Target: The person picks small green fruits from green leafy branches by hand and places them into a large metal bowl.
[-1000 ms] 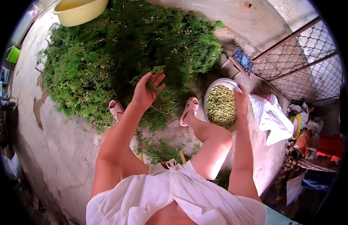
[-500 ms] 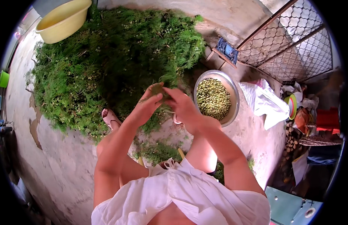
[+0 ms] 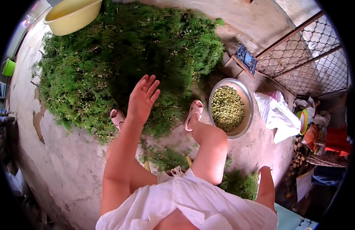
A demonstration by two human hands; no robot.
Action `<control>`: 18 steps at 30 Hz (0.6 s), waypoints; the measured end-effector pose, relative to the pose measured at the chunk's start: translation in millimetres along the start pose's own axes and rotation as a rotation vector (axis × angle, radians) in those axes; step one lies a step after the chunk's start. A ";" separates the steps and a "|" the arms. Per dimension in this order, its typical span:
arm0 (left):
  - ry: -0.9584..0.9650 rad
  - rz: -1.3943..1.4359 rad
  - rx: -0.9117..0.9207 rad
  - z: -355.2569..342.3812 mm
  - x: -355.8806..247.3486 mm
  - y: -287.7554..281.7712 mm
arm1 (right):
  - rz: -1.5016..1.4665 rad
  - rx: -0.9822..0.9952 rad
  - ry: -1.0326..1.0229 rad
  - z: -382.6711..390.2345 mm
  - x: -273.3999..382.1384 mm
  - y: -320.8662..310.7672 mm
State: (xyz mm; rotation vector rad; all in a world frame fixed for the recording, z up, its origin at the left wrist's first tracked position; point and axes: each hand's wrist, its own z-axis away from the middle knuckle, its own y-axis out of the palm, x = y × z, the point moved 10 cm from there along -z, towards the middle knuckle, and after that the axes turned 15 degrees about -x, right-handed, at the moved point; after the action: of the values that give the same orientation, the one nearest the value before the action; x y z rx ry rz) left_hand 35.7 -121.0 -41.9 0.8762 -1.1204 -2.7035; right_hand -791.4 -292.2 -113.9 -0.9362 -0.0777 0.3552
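Note:
My left hand [image 3: 143, 97] is raised over the heap of feathery green branches [image 3: 78, 76], palm up and fingers spread, with nothing in it. Small pale-green berry-like cones dot the heap. My right arm [image 3: 265, 188] is drawn back at the lower right, bent at the elbow. Its hand is hidden, so whether it holds anything does not show. The arm is beside a smaller pile of green sprigs [image 3: 240, 184]. To the right of my knee stands a metal basin [image 3: 244, 122] holding many small round green cones [image 3: 227, 109].
A yellow tub [image 3: 72, 17] rests at the heap's far left. Right of the basin lie a white sack [image 3: 277, 115], a wire-mesh panel [image 3: 304, 57] and a blue cloth-like item [image 3: 246, 59]. More loose sprigs [image 3: 166, 158] lie between my legs.
My hands, together over the heap with a sprig between them, have parted. The left has opened; the right has swung back toward the lower right, out of sight. The view has shifted slightly.

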 end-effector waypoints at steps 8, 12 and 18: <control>-0.009 -0.116 -0.122 -12.4 15.0 -11.2 | -0.179 -0.384 -0.388 -201.4 414.7 -116.8; -0.021 -0.084 -0.144 -20.2 24.2 -8.6 | -0.223 -0.445 -0.683 -277.3 574.4 -168.3; -0.064 -0.110 -0.237 -30.0 36.5 -17.9 | -0.196 -0.406 -0.676 -319.5 712.5 -171.7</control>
State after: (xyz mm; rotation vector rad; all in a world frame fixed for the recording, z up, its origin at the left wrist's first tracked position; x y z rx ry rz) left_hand 23.8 -137.1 -88.3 0.8409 -0.7594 -2.8945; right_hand -7.0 -395.7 -229.0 -1.1612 -0.8815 0.4707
